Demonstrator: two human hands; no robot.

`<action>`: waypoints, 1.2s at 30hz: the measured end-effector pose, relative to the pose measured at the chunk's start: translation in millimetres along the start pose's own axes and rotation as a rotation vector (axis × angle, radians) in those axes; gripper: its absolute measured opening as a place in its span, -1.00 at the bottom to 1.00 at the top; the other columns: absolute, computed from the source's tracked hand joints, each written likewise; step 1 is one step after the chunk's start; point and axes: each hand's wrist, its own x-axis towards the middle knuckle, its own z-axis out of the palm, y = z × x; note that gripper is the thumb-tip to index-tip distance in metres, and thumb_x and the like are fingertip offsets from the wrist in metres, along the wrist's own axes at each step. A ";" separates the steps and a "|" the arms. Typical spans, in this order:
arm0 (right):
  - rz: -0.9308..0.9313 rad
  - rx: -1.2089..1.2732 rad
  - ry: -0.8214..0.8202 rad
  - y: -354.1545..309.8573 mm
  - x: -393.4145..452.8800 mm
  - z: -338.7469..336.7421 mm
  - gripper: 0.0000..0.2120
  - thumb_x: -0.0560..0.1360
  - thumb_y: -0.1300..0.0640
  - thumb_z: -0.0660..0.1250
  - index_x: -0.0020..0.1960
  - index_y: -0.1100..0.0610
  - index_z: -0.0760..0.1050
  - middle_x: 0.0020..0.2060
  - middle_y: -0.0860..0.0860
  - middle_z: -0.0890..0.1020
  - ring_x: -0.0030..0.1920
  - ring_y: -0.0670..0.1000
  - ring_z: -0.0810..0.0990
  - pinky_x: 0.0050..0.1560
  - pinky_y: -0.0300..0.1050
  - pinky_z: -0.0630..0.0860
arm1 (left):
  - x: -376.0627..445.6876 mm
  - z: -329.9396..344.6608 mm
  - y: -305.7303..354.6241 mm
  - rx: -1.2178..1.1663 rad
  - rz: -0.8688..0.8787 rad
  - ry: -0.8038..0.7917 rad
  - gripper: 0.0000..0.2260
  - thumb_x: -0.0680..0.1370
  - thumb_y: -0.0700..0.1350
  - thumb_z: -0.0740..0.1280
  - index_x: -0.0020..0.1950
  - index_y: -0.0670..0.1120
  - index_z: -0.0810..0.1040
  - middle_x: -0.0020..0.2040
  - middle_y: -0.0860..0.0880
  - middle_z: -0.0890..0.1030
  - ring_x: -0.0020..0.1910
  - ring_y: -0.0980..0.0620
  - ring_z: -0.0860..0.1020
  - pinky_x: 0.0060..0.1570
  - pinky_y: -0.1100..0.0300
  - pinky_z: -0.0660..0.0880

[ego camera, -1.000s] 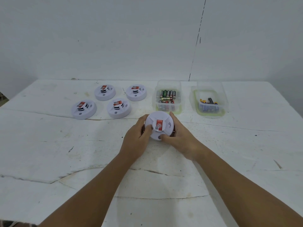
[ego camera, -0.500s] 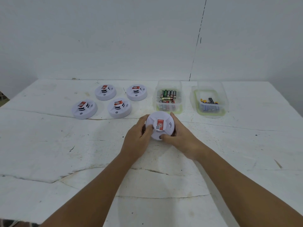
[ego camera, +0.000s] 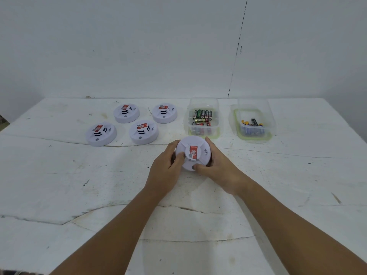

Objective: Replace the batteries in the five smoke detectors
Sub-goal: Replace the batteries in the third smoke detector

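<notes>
Head view: both hands were on one smoke detector [ego camera: 193,152], held just above or on the white table [ego camera: 59,185] near its middle; couldn't tell if it rested or was lifted. Left hand [ego camera: 165,171] curled round the detector's left rim, thumb pressed on top by the raised centre cap w/ the red label. Right hand [ego camera: 220,171] wrapped the right rim, fingers round the far side, thumb on the near edge by a small dark button. So both hands were closed on the same unit, neither free.

Four other detectors [ego camera: 126,114] [ego camera: 164,113] [ego camera: 101,134] [ego camera: 143,132] sat face up in two rows at the back left, well apart from the hands. Batteries container [ego camera: 202,120] stood just beyond the held unit, w/ green and red cells inside. A second tub [ego camera: 253,126], farther right, held fewer cells, mixed colours.

Handling, as a guess: detector looked like light, stiff moulded plastic, smooth and a bit slippery, prob. a twist-off base. Best hold was the outer rim w/ opposing hands, as here, not the vented centre cap, which looked thinner and might crack if squeezed. Batt. cover wasn't visible; likely underneath, so the unit would need flipping.
</notes>
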 end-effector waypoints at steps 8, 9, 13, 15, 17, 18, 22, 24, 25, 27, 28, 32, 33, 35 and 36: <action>-0.012 -0.002 0.010 -2.1 -1.2 0.7 0.04 0.37 -0.05 0.58 0.68 -0.03 0.05 0.45 -0.08 0.51 0.41 -0.01 0.54 0.40 0.13 0.53 | 1.3 -0.2 1.0 0.008 -0.004 0.002 -0.72 0.72 -0.01 0.18 0.42 0.16 0.48 -0.03 0.21 0.65 -0.15 0.27 0.55 -0.19 0.39 0.38; -0.013 0.001 0.011 -2.1 -1.4 0.7 0.04 0.38 -0.05 0.58 0.68 -0.03 0.05 0.45 -0.09 0.51 0.41 -0.01 0.54 0.40 0.14 0.53 | 1.0 -0.3 1.7 0.013 -0.004 0.002 -0.71 0.72 -0.02 0.18 0.42 0.15 0.48 -0.06 0.21 0.63 -0.17 0.29 0.54 -0.20 0.41 0.37; -0.017 0.018 0.002 -2.7 -2.6 0.6 0.00 0.41 0.00 0.56 0.68 -0.04 0.06 0.43 -0.09 0.53 0.40 0.01 0.55 0.39 0.16 0.53 | -0.1 -0.9 3.8 0.023 -0.003 0.003 -0.70 0.72 -0.03 0.18 0.44 0.12 0.48 -0.09 0.19 0.60 -0.20 0.34 0.52 -0.22 0.49 0.36; -0.013 0.018 0.006 -2.9 -2.6 1.1 0.00 0.41 -0.01 0.56 0.68 -0.04 0.06 0.44 -0.09 0.52 0.40 0.02 0.55 0.39 0.16 0.53 | 0.0 -1.2 4.1 0.030 -0.006 0.004 -0.70 0.71 -0.03 0.18 0.45 0.12 0.47 -0.06 0.18 0.61 -0.20 0.34 0.52 -0.23 0.49 0.36; -0.007 0.019 0.014 -3.5 -2.5 1.5 -0.01 0.40 -0.03 0.56 0.67 -0.05 0.07 0.44 -0.09 0.52 0.40 0.01 0.55 0.39 0.16 0.54 | 0.0 -1.3 4.9 0.031 -0.006 0.002 -0.69 0.71 -0.03 0.18 0.45 0.13 0.47 -0.08 0.19 0.61 -0.22 0.33 0.51 -0.25 0.49 0.35; -0.004 0.024 0.019 -3.1 -2.1 1.6 -0.02 0.40 -0.04 0.55 0.67 -0.05 0.08 0.44 -0.09 0.52 0.39 0.01 0.56 0.38 0.16 0.54 | -0.1 -1.2 5.4 0.028 -0.004 0.001 -0.70 0.71 -0.03 0.18 0.44 0.12 0.48 -0.09 0.19 0.61 -0.23 0.32 0.51 -0.25 0.48 0.35; -0.006 0.025 0.035 -4.7 -3.2 2.4 -0.07 0.41 -0.09 0.51 0.66 -0.08 0.11 0.41 -0.12 0.54 0.36 -0.02 0.57 0.38 0.14 0.54 | -0.5 -1.0 7.1 0.028 -0.004 0.002 -0.70 0.72 -0.04 0.18 0.44 0.12 0.48 -0.08 0.17 0.63 -0.23 0.31 0.52 -0.24 0.48 0.37; -0.009 0.028 0.034 -5.6 -3.8 2.2 -0.08 0.42 -0.09 0.50 0.66 -0.08 0.11 0.42 -0.12 0.53 0.35 -0.03 0.57 0.38 0.13 0.54 | -0.7 -1.1 7.4 0.030 -0.005 0.003 -0.69 0.72 -0.04 0.17 0.45 0.10 0.47 -0.09 0.18 0.61 -0.23 0.33 0.52 -0.24 0.49 0.37; -0.012 0.027 0.033 -5.9 -4.6 2.3 -0.09 0.43 -0.08 0.50 0.66 -0.07 0.12 0.42 -0.11 0.53 0.35 -0.03 0.58 0.38 0.13 0.54 | -0.9 -1.3 8.0 0.028 -0.003 0.002 -0.70 0.72 -0.04 0.17 0.44 0.10 0.48 -0.13 0.20 0.59 -0.24 0.33 0.51 -0.25 0.48 0.36; -0.014 0.034 0.038 -7.2 -6.3 2.7 -0.15 0.47 -0.02 0.49 0.65 -0.05 0.15 0.40 -0.10 0.55 0.34 -0.04 0.59 0.38 0.11 0.55 | -1.3 -1.7 8.3 0.020 0.002 0.003 -0.71 0.72 -0.05 0.18 0.43 0.10 0.49 -0.21 0.23 0.56 -0.29 0.32 0.50 -0.28 0.45 0.36; -0.022 0.039 0.039 -6.9 -6.5 2.6 -0.21 0.50 0.03 0.48 0.64 -0.06 0.19 0.38 -0.11 0.57 0.33 -0.04 0.60 0.37 0.08 0.55 | -1.4 -1.7 8.2 0.018 0.002 0.004 -0.71 0.72 -0.06 0.18 0.43 0.10 0.49 -0.23 0.24 0.54 -0.29 0.32 0.50 -0.28 0.45 0.35; -0.020 0.043 0.035 -8.0 -6.9 2.2 -0.24 0.52 0.06 0.48 0.63 -0.07 0.21 0.36 -0.12 0.58 0.33 -0.04 0.60 0.37 0.08 0.55 | -1.5 -2.1 8.4 0.026 0.002 0.002 -0.69 0.72 -0.04 0.18 0.45 0.09 0.48 -0.17 0.20 0.55 -0.26 0.36 0.50 -0.26 0.50 0.36; -0.008 0.040 0.035 -8.1 -6.6 2.2 -0.17 0.49 0.00 0.49 0.64 -0.07 0.16 0.39 -0.12 0.56 0.34 -0.04 0.59 0.38 0.11 0.54 | -1.6 -2.4 8.6 0.031 0.004 0.001 -0.69 0.72 -0.04 0.17 0.46 0.09 0.47 -0.13 0.19 0.57 -0.25 0.35 0.51 -0.25 0.51 0.36; -0.006 0.037 0.031 -8.5 -6.0 2.4 -0.12 0.46 -0.05 0.50 0.66 -0.06 0.13 0.40 -0.12 0.55 0.36 -0.03 0.58 0.38 0.13 0.54 | -1.5 -2.4 8.5 0.038 0.004 -0.001 -0.68 0.72 -0.02 0.17 0.47 0.10 0.46 -0.06 0.16 0.58 -0.23 0.35 0.50 -0.23 0.53 0.35; -0.004 0.035 0.030 -8.2 -5.4 2.3 -0.12 0.46 -0.06 0.50 0.66 -0.06 0.13 0.41 -0.12 0.55 0.36 -0.03 0.58 0.38 0.13 0.54 | -1.3 -2.3 8.2 0.039 0.002 -0.001 -0.68 0.72 -0.02 0.17 0.47 0.10 0.46 -0.04 0.16 0.59 -0.23 0.35 0.50 -0.23 0.53 0.35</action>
